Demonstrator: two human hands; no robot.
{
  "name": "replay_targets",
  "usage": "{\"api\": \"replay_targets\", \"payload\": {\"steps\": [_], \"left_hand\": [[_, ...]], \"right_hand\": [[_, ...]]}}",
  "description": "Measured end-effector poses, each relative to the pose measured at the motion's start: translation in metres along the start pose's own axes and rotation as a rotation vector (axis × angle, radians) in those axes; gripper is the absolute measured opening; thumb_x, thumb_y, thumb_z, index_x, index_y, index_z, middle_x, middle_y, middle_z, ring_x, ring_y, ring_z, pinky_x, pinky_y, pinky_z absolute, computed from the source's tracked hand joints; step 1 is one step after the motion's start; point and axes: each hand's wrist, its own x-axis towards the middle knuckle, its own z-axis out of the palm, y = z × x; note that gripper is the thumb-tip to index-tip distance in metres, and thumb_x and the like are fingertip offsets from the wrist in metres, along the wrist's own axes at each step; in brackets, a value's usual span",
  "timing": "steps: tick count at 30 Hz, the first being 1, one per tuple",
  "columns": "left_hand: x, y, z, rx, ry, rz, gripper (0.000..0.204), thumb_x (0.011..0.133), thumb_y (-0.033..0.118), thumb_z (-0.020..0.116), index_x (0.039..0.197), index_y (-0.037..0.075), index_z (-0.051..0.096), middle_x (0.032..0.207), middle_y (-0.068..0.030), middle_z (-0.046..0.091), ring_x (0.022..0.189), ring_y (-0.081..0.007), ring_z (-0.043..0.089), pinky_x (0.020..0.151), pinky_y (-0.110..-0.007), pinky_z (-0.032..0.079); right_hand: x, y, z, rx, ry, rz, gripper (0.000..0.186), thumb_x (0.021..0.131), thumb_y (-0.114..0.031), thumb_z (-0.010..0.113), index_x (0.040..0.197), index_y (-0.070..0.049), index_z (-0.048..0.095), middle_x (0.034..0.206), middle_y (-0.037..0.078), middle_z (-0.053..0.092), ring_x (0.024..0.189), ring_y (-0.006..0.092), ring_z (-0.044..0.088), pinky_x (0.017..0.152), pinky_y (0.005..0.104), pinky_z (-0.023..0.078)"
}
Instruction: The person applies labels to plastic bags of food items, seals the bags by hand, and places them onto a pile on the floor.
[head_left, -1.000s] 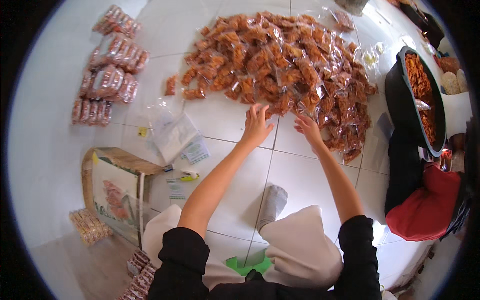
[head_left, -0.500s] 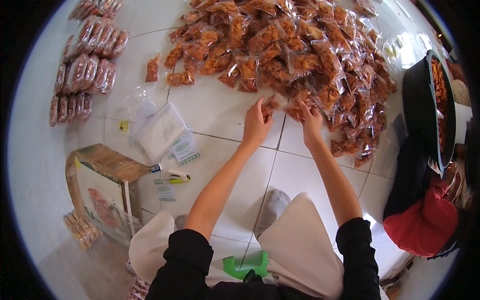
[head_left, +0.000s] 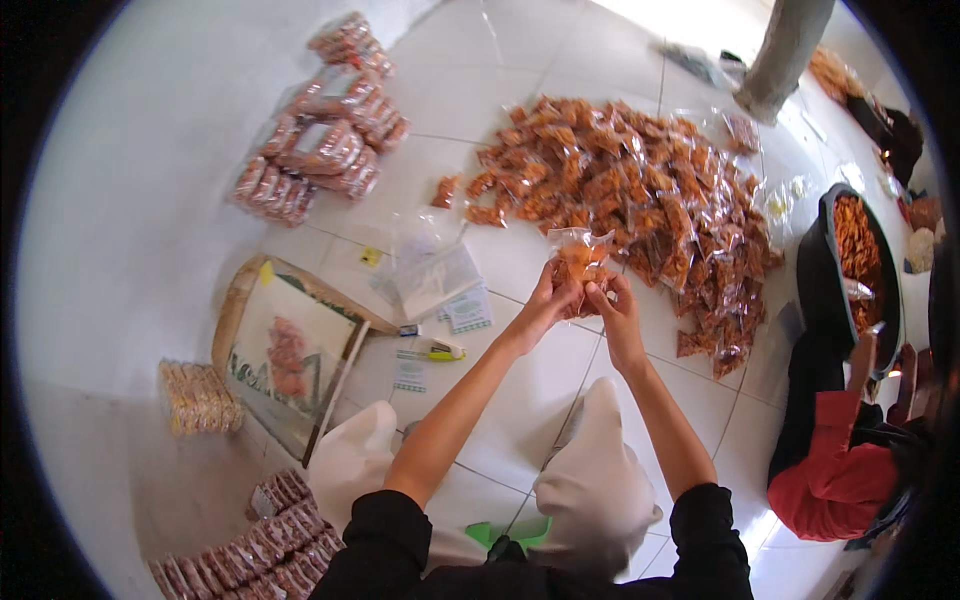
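A small clear plastic packet of orange-brown chips (head_left: 582,258) is held up between my two hands, above the tiled floor. My left hand (head_left: 543,306) grips its left side and lower edge. From the other side, the thumb and fingers of my right hand (head_left: 618,315) pinch its lower right. Whether a second packet lies behind it, I cannot tell. Just beyond my hands spreads a large heap of similar packets (head_left: 640,190). One loose packet (head_left: 445,191) lies apart at the heap's left.
To the left are stacked bundles of packets (head_left: 325,147), a plastic bag stack (head_left: 440,282), printed cards (head_left: 468,309), a green stapler (head_left: 446,351) and a wooden-framed picture board (head_left: 290,360). On the right, a black tub of orange pieces (head_left: 830,262) stands near a person in red (head_left: 835,470).
My hands have come together and lifted a packet from the heap's near edge. The view has tilted, so the heap appears lower and more of the room shows.
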Motion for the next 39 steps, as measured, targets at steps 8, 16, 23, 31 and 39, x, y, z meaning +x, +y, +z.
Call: {"api": "replay_targets", "payload": {"steps": [8, 16, 23, 31, 39], "left_hand": [[-0.125, 0.114, 0.001, 0.320, 0.077, 0.261, 0.079, 0.074, 0.008, 0.069, 0.135, 0.009, 0.019, 0.122, -0.0073, 0.042, 0.110, -0.0170, 0.047, 0.089, -0.034, 0.046], [-0.272, 0.147, -0.036, 0.588, 0.079, 0.217, 0.101, 0.070, 0.005, 0.071, 0.137, 0.012, -0.005, 0.120, -0.0158, 0.043, 0.106, -0.0229, 0.051, 0.085, -0.034, 0.046], [-0.319, 0.168, -0.086, 0.261, 0.398, 0.364, 0.096, 0.070, 0.023, 0.075, 0.135, 0.016, 0.005, 0.128, -0.0177, 0.032, 0.112, -0.0228, 0.045, 0.089, -0.040, 0.043], [-0.342, 0.164, -0.115, -0.525, 0.353, 0.508, 0.043, 0.081, 0.044, 0.059, 0.108, 0.014, 0.046, 0.091, -0.0056, 0.056, 0.085, -0.0210, 0.058, 0.075, -0.044, 0.051], [-0.373, 0.157, -0.121, -0.319, 0.720, 0.526, 0.029, 0.080, 0.023, 0.065, 0.099, 0.012, 0.047, 0.081, -0.0024, 0.056, 0.069, -0.0122, 0.059, 0.057, -0.026, 0.051]], "right_hand": [[-0.045, -0.073, 0.112, -0.183, -0.296, -0.216, 0.051, 0.080, -0.026, 0.066, 0.119, -0.007, 0.039, 0.108, 0.007, 0.037, 0.102, 0.0197, 0.044, 0.079, 0.0310, 0.046], [-0.089, -0.153, 0.202, -0.566, -1.121, -0.211, 0.091, 0.067, -0.027, 0.078, 0.138, -0.014, 0.023, 0.134, 0.009, 0.034, 0.118, 0.0217, 0.040, 0.098, 0.0369, 0.035], [-0.088, -0.119, 0.279, -0.527, -0.956, -0.379, 0.042, 0.071, -0.011, 0.073, 0.108, -0.003, 0.053, 0.108, 0.007, 0.057, 0.091, 0.0139, 0.056, 0.079, 0.0273, 0.046], [-0.163, -0.039, 0.352, -0.384, -0.561, -0.842, 0.051, 0.064, 0.006, 0.070, 0.108, -0.004, 0.048, 0.108, 0.011, 0.049, 0.099, 0.0210, 0.051, 0.079, 0.0307, 0.048], [-0.205, -0.018, 0.363, -0.493, -0.647, -0.770, 0.071, 0.062, 0.003, 0.074, 0.124, -0.006, 0.040, 0.118, 0.011, 0.043, 0.114, 0.0257, 0.044, 0.089, 0.0330, 0.046]]}}
